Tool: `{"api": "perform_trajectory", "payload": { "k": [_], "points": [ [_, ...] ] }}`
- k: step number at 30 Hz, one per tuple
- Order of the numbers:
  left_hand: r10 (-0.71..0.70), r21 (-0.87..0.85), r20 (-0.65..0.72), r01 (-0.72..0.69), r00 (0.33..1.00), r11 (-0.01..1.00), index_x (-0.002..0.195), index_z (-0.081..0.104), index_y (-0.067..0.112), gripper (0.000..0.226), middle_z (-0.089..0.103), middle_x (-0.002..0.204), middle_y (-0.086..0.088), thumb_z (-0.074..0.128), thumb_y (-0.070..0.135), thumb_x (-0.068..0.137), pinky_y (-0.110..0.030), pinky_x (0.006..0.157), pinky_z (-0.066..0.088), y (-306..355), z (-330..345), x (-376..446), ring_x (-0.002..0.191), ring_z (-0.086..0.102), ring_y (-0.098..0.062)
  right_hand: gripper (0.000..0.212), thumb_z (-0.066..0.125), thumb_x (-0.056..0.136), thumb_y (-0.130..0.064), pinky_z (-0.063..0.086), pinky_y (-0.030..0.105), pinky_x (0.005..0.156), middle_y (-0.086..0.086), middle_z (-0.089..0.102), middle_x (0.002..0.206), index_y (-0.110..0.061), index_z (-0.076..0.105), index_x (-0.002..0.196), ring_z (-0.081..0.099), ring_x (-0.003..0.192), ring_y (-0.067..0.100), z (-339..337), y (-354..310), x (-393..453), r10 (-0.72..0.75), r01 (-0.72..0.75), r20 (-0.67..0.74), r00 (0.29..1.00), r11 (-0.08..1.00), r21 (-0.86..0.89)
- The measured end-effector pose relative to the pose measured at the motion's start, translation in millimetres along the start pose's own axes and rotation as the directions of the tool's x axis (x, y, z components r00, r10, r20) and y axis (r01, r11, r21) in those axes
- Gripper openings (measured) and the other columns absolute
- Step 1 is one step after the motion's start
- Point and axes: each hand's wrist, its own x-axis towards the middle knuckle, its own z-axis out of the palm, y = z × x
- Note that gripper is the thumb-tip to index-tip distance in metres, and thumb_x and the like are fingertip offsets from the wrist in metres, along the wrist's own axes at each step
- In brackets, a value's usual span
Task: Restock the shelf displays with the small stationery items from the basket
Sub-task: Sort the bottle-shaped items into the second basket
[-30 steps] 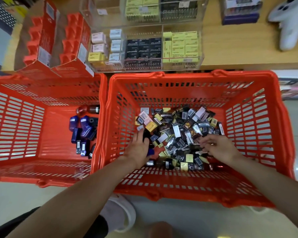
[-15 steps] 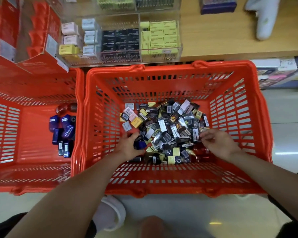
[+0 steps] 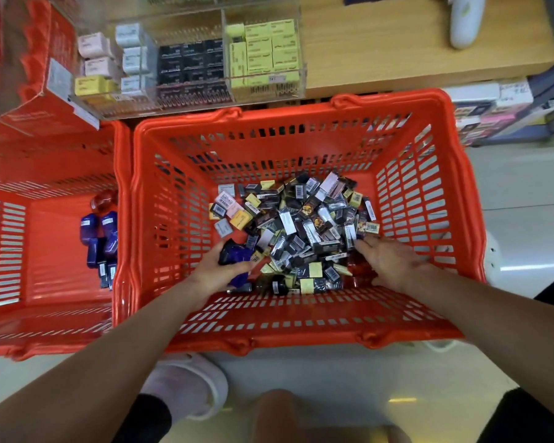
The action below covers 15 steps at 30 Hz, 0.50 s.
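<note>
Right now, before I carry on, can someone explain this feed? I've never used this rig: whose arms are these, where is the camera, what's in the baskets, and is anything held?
There is no machine here. The arms belong to a person, and the single wide-angle camera sits on their head, looking forward and down, so you see both bare hands from above. The big red basket in the middle holds a heap of small boxed stationery items. The left hand has its grip around dark blue packets at the heap's near left edge. The right hand rests on the heap's right side with fingers fairly straight, holding nothing that shows. A second red basket on the left contains similar blue packets. Beyond the baskets, a clear shelf display on a wooden shelf holds sorted boxes.
</note>
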Motion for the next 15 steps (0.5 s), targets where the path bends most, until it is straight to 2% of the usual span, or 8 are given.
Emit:
{"api": "perform_trajectory", "payload": {
  "k": [3,6,10,13,15],
  "points": [
    [-0.042,0.012,-0.007,0.042,0.999,0.999,0.142,0.041,0.029,0.079,0.055,0.129,0.0,0.084,0.026,0.076,-0.027,0.069,0.059,1.0,-0.3,-3.5,0.106,0.06,-0.016,0.077,0.07,0.085,-0.045,0.049,0.039,0.095,0.007,0.041,0.142,-0.019,0.03,0.144,0.048,0.123,0.027,3.8,-0.6,3.7,0.001,-0.001,-0.004,1.0,0.999,-0.038],
    [-0.04,0.022,0.016,0.04,0.999,0.999,0.141,0.044,0.03,0.08,0.056,0.129,0.0,0.086,0.027,0.073,-0.029,0.071,0.06,1.4,-2.7,-6.5,0.106,0.06,-0.015,0.072,0.064,0.091,-0.042,0.049,0.038,0.096,0.009,0.041,0.143,-0.016,0.029,0.147,0.047,0.125,0.029,3.2,0.0,9.9,-0.017,0.017,0.001,1.0,0.998,-0.068],
    [-0.047,0.045,0.009,0.047,0.999,0.998,0.133,0.05,0.028,0.073,0.059,0.125,-0.001,0.088,0.028,0.071,-0.037,0.082,0.06,3.0,-7.3,-6.7,0.109,0.06,-0.019,0.059,0.047,0.097,-0.047,0.039,0.042,0.106,0.012,0.044,0.141,-0.013,0.032,0.143,0.038,0.13,0.031,14.0,0.1,6.8,-0.021,0.018,-0.02,1.0,0.992,-0.127],
    [-0.052,0.022,0.003,0.052,0.999,0.998,0.124,0.054,0.028,0.061,0.06,0.123,-0.002,0.086,0.026,0.073,-0.039,0.083,0.06,4.1,-10.8,-8.3,0.108,0.062,-0.021,0.055,0.04,0.099,-0.046,0.037,0.041,0.105,0.008,0.043,0.142,-0.014,0.034,0.143,0.039,0.13,0.028,12.6,-3.4,2.2,-0.053,0.054,0.013,0.998,0.998,-0.022],
    [-0.04,-0.007,0.016,0.04,0.999,0.999,0.123,0.055,0.029,0.059,0.061,0.122,-0.001,0.086,0.025,0.073,-0.037,0.078,0.061,6.1,-14.0,-10.8,0.107,0.062,-0.021,0.05,0.042,0.1,-0.045,0.042,0.037,0.096,0.008,0.049,0.135,-0.016,0.039,0.139,0.047,0.122,0.024,8.5,-8.5,-1.2,-0.071,0.068,0.038,0.997,0.995,0.076]
  ]
}}
